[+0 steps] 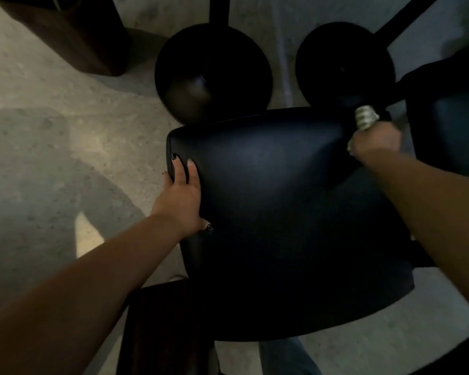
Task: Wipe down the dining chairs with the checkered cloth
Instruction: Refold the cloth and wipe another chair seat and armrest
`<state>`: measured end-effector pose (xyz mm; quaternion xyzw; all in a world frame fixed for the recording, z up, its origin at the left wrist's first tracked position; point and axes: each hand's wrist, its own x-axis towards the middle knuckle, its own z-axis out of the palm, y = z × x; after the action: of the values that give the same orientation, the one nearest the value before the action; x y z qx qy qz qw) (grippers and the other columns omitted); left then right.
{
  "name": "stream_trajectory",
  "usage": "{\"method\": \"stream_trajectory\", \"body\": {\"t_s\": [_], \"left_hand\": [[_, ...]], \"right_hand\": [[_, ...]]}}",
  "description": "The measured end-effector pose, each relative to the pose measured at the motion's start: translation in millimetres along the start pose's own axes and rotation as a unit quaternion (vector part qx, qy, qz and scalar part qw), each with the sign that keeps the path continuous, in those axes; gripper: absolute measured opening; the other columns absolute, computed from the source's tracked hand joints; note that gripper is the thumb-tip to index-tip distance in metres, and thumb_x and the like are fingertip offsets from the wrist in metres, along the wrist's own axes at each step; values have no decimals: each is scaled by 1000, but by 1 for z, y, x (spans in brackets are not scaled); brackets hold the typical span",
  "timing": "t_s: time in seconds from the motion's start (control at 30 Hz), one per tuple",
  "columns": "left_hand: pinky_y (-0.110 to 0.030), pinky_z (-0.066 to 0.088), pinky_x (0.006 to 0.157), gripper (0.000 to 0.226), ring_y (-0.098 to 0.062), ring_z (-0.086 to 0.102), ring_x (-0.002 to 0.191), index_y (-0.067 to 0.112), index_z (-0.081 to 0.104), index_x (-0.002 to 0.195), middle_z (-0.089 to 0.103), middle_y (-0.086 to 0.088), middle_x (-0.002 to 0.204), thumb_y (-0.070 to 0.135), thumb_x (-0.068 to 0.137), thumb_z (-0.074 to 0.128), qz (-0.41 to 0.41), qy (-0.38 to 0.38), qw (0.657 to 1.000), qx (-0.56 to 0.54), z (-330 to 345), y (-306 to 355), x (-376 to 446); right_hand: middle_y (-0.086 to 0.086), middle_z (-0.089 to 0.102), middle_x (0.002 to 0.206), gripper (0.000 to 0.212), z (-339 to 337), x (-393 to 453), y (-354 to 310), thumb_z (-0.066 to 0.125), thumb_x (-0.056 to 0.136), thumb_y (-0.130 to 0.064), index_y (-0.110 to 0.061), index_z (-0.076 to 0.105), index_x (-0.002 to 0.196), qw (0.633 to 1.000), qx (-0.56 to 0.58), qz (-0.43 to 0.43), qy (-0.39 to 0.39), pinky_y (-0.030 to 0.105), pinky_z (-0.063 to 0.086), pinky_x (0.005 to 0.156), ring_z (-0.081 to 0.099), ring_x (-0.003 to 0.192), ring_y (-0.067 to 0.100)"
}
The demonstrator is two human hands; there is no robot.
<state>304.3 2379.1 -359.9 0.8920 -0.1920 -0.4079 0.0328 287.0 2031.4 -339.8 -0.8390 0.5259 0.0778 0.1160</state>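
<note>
A black padded dining chair (268, 185) fills the middle of the view, its backrest nearest the far side and its seat below. My left hand (183, 196) grips the left edge of the backrest, fingers over the front and thumb lower down. My right hand (374, 143) holds the bunched checkered cloth (366, 117) against the backrest's upper right corner. Most of the cloth is hidden inside my fist.
Two round black table bases (214, 69) (344, 63) stand on the concrete floor (52, 136) just beyond the chair. A second dark chair (455, 123) is at the right. Dark wooden furniture (73, 36) sits far left, another dark piece (163, 328) at the bottom.
</note>
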Motion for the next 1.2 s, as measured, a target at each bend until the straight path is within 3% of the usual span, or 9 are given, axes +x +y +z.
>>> {"method": "stream_trajectory", "body": {"t_s": [0.13,0.3,0.4,0.5,0.6,0.73,0.97,1.1,1.2], "left_hand": [[-45,22,117,136,-55,7,142,-7,-19,147,-17,-36,153,48,72,81,-22,-9,998,55,-2,10,3],[-54,13,119,121,-53,-7,143,-12,-16,146,-11,-30,156,46,83,70,10,-16,990,143,-2,10,4],[-52,8,120,115,-51,-12,143,-6,-17,148,-16,-26,157,43,86,66,11,-17,991,134,-2,7,3],[-49,10,119,124,-54,-3,143,-11,-22,144,-19,-32,152,50,83,68,-8,-16,992,128,-1,10,2],[-45,11,119,129,-56,-2,142,-9,-23,144,-18,-37,151,54,80,70,-23,-8,995,99,3,8,4],[-46,14,119,130,-56,-2,142,-9,-23,144,-18,-37,151,52,80,71,-24,-12,996,89,7,7,6],[-51,9,119,122,-52,-11,143,-14,-21,143,-16,-31,155,54,86,64,6,-20,988,150,0,7,6],[-45,18,118,124,-47,3,146,-2,-21,148,-18,-26,157,60,82,65,9,-43,991,129,-10,1,-1],[-37,30,112,109,-37,18,146,12,-10,154,-11,-17,161,43,86,70,14,-65,998,-12,-24,-9,-8]], "right_hand": [[17,54,130,38,51,-55,-57,45,92,-18,-2,54,125,997,27,-66,15,37,43,95,55,117,34],[11,41,143,56,88,-169,-123,48,92,-23,-8,35,144,935,5,-324,-142,37,44,93,54,116,29],[16,51,128,46,71,-179,-124,48,92,-21,-8,48,137,903,72,-370,-208,38,44,90,56,107,33],[21,59,106,34,39,-126,-108,48,88,-14,-6,64,117,941,147,-301,-44,39,44,80,59,94,38],[21,54,115,35,14,-52,-80,45,90,-16,-11,61,121,975,95,-185,74,40,45,83,57,98,39],[15,51,129,32,42,-43,-88,47,91,-18,-11,61,119,994,-14,-108,-16,41,46,92,57,111,38],[7,57,123,34,77,-124,-160,51,88,-24,-22,62,121,936,13,-305,-175,34,45,88,57,109,31],[6,57,69,24,50,-148,-170,49,88,-8,-14,64,71,839,293,-186,-420,23,42,59,53,68,22],[11,52,78,20,26,-168,-156,42,82,-2,-11,58,75,766,441,-70,-463,31,37,61,49,72,23]]}}
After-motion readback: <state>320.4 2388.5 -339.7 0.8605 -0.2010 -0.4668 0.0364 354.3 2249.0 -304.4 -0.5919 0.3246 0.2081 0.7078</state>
